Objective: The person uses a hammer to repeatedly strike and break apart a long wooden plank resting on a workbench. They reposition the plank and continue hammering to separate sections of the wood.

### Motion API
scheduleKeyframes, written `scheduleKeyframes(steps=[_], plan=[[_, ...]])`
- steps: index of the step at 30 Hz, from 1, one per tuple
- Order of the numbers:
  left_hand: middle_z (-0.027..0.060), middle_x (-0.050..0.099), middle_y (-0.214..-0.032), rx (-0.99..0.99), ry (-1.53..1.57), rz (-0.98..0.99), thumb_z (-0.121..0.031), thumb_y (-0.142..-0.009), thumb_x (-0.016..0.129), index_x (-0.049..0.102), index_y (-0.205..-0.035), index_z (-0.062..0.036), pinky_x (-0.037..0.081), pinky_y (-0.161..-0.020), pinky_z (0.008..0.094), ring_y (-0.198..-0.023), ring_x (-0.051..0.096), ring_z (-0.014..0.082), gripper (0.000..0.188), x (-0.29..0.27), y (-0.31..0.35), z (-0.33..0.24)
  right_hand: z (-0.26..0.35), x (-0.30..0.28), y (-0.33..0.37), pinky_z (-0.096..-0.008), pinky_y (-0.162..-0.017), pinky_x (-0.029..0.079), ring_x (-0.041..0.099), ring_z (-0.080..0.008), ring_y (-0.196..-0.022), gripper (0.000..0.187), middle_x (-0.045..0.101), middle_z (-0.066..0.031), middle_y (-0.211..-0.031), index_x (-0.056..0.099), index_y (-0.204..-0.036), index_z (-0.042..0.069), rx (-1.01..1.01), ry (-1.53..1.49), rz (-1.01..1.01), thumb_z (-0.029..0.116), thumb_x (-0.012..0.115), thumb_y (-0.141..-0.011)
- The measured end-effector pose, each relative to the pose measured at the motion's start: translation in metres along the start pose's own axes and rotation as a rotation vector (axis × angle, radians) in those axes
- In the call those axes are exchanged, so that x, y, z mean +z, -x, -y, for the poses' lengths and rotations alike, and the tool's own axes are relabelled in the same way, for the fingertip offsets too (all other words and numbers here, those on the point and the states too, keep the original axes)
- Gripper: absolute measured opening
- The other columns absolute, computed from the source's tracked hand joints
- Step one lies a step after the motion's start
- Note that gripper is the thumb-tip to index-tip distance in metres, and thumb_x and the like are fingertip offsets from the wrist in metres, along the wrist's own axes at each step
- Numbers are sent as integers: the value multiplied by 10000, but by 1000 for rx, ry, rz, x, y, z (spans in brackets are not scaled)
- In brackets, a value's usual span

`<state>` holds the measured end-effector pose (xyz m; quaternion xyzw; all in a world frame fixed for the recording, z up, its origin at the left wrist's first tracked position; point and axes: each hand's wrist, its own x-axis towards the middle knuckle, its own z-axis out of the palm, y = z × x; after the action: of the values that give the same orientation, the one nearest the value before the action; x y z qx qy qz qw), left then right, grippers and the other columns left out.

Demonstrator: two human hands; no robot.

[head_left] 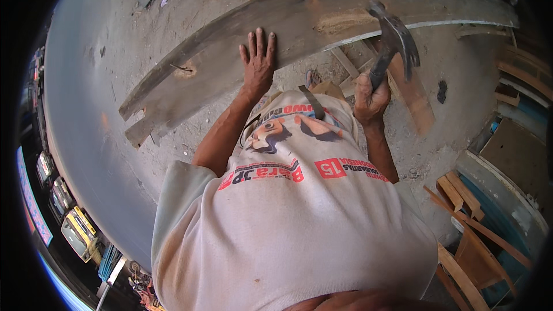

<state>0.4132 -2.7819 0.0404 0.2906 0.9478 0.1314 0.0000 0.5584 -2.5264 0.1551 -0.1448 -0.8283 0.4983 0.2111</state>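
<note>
A long, weathered wooden plank (224, 46) stretches across in front of me, from the left to the far right. My left hand (260, 60) lies flat on it with the fingers extended, holding nothing. In my right hand (371, 98) is a claw hammer (394, 37), gripped by its handle with the dark head raised. The hammer head overlaps the plank's near edge in view; whether it touches the wood I cannot tell. Toward the plank's left end a bent nail (181, 68) sticks out beside a pale patch. Sawdust (345, 21) lies on the plank near the hammer.
Beneath the plank, a brown board (412, 95) and other timber pieces rest on the dusty floor (190, 11). Wooden offcuts (475, 242) are piled at the lower right. More wooden frames (524, 72) stand at the right. Vehicles (80, 233) show at the far left.
</note>
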Motion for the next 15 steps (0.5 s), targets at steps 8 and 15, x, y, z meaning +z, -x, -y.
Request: scheduleKeyframes(steps=[8,15], plan=[[272,85,-1685,10,-13,-11,122,-812,523,190,-1634,-101,105,-1186,701,-1551,98,495,915,5,2,-3,-98,37,10,-421,-580,464,584,-275,-612,394,566,-122,-697,552,-931,37,30,251,191,417,595,-1029],[261,114,-1684,-24,-46,6,75,-878,516,223,-1625,-92,131,-1179,709,-1551,126,485,820,2,-1,1,-50,32,11,-424,-618,487,635,-301,-685,432,611,-188,-759,558,-992,-3,-166,-119,20,427,600,-1022]])
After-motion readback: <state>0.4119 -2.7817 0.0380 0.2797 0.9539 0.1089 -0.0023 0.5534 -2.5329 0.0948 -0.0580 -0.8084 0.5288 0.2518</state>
